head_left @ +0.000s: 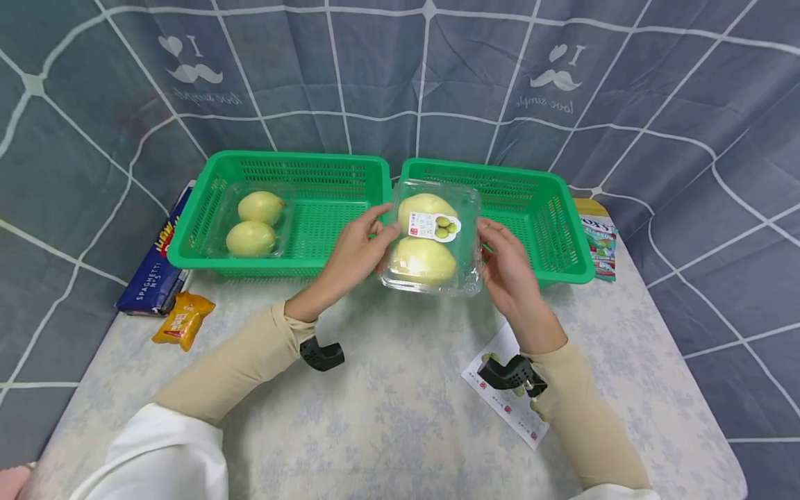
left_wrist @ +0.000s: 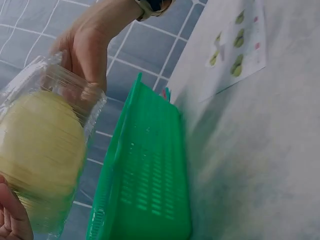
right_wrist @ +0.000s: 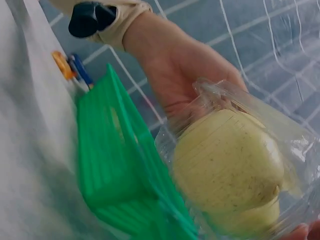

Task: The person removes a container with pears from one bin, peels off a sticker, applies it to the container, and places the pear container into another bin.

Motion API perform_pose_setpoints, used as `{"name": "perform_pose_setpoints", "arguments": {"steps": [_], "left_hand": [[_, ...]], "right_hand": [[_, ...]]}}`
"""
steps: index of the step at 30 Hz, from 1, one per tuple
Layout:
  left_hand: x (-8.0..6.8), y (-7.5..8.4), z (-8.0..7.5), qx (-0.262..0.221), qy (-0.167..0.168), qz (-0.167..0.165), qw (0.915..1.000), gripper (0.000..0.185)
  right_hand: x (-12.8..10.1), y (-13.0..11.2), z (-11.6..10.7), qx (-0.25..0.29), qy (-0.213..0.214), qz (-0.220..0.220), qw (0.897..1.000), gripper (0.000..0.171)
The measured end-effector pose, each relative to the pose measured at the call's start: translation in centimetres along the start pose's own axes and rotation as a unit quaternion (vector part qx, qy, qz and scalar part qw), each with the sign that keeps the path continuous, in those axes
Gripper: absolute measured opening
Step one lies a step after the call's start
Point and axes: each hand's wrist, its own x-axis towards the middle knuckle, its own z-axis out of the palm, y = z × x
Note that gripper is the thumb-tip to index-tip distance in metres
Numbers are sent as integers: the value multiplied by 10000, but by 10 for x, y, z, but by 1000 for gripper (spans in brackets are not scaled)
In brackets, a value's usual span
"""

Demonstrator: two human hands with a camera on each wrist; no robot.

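A clear plastic box (head_left: 465,236) holding two pale yellow melons (head_left: 422,261) is held up in front of the baskets, a little above the table. A white label (head_left: 434,226) with green fruit pictures lies across its lid. My left hand (head_left: 351,253) grips the box's left edge, thumb on top. On the opposite edge my right hand (head_left: 509,267) holds it, fingers partly hidden behind the plastic. Both wrist views show the box close up, with the right hand (left_wrist: 90,55) and the left hand (right_wrist: 187,65) across from each other.
Side by side stand two green baskets, the left basket (head_left: 337,264) with another boxed melon pair (head_left: 253,229) and the right basket (head_left: 562,267). A spaghetti box (head_left: 150,278) and orange packet (head_left: 184,321) lie left. A sticker sheet (head_left: 509,410) lies under the right forearm; packets (head_left: 601,243) stand right.
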Motion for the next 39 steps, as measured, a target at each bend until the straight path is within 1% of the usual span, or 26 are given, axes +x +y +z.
{"name": "perform_pose_setpoints", "arguments": {"steps": [2,5,7,10,13,14,16,17,21,22,26,28,29,31,33,35,38,39], "left_hand": [[13,1,3,-17,31,-10,10000,56],[31,4,8,79,15,-96,9999,60],[43,6,11,267,19,-185,9995,63],[60,6,16,642,-1,-326,9974,65],[78,5,23,1042,-47,-447,9935,65],[83,4,25,1165,-92,-491,9919,65],[92,2,29,1439,-216,-560,9878,65],[96,1,31,1592,-335,-621,9847,66],[105,-2,36,2009,-738,-827,9733,65],[107,-2,37,2066,-822,-883,9710,64],[112,0,43,2426,-1097,-904,9597,62],[113,1,49,2652,-1379,-928,9498,64],[113,0,53,2785,-1539,-954,9432,66],[112,0,60,2937,-1809,-1026,9330,69],[110,-2,66,3042,-1961,-1106,9256,72],[109,-5,71,3045,-2008,-1222,9230,76],[106,-8,78,3195,-1965,-1286,9180,80],[105,-8,81,3280,-1951,-1298,9152,79]], "right_hand": [[11,-6,-2,35,-30,56,10000,9],[27,-13,-6,-150,2,103,9998,14],[38,-16,-9,-341,53,167,9993,19],[53,-21,-15,-487,172,338,9981,28],[68,-25,-21,-558,254,459,9971,36],[73,-26,-22,-596,344,488,9964,37],[85,-25,-26,-733,508,529,9946,35],[89,-23,-27,-788,603,574,9934,32],[106,-15,-31,-1140,1042,747,9852,19],[110,-13,-32,-1261,1115,784,9826,17],[118,-6,-35,-1827,1342,867,9701,18],[120,-3,-37,-2102,1379,854,9641,19],[122,-2,-38,-2258,1390,832,9606,20],[124,2,-41,-2621,1355,803,9521,30],[125,6,-43,-3011,1261,819,9416,44],[126,9,-44,-3441,1080,906,9283,55],[126,12,-44,-3945,714,1101,9095,63],[125,12,-43,-4087,595,1147,9035,66]]}}
